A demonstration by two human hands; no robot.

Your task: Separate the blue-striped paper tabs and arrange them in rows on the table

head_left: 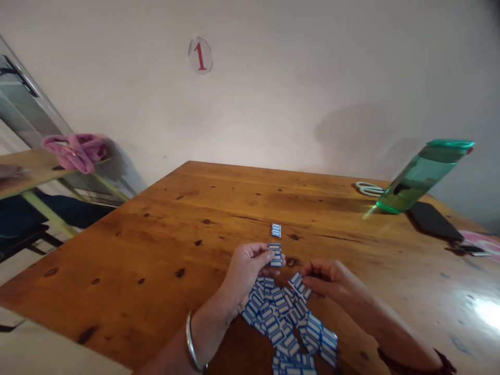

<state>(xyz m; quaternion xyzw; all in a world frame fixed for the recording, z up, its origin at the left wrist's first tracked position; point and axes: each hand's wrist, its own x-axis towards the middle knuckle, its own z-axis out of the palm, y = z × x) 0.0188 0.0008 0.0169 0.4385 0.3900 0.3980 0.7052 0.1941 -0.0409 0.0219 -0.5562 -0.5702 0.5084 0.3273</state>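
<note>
My left hand [252,265], with a silver bangle at the wrist, pinches a small sheet of blue-bordered white labels [275,256] between thumb and fingers. Just beyond it, another label sheet [276,230] lies alone on the table. My right hand [326,278] is closed on a second sheet of labels [299,284], held tilted at the upper right edge of the pile. That loose pile of label sheets [279,312] spreads over the wood between and below both hands, many overlapping. Parts of the pile are hidden behind my left forearm.
The wooden table [156,229] reaches to a pale wall. At its right stand a green bottle [424,177], a coiled white cable [367,188] and a black flat device [435,220]. A pink cloth [78,150] lies on another table at the left.
</note>
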